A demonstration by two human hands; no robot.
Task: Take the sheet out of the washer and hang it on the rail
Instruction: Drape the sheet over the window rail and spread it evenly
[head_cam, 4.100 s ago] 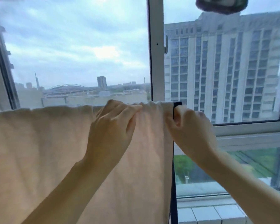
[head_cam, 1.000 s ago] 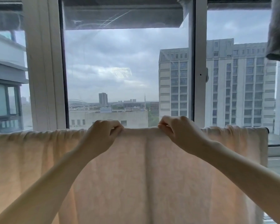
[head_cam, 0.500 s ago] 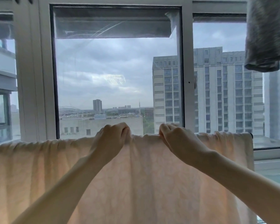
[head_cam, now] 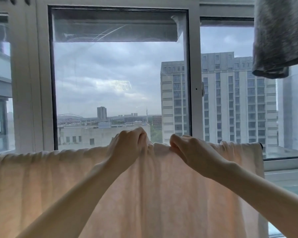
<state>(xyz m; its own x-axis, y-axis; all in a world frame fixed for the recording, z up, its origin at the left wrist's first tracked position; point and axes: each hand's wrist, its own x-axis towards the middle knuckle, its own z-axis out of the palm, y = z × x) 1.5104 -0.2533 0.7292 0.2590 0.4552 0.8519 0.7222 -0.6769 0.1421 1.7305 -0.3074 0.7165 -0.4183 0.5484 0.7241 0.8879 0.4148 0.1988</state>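
Left hand (head_cam: 130,143), right hand (head_cam: 190,150) drawn closer — two hands pinching one sheet (head_cam: 162,194) top edge, bunched.

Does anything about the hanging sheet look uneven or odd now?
Yes: the sheet is bunched and lifted at its top edge between the left hand and right hand, which both pinch it. Further left it lies level.

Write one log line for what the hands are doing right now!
stage: hanging | sheet: draped over rail | left hand: pinching top edge | right hand: pinching top edge
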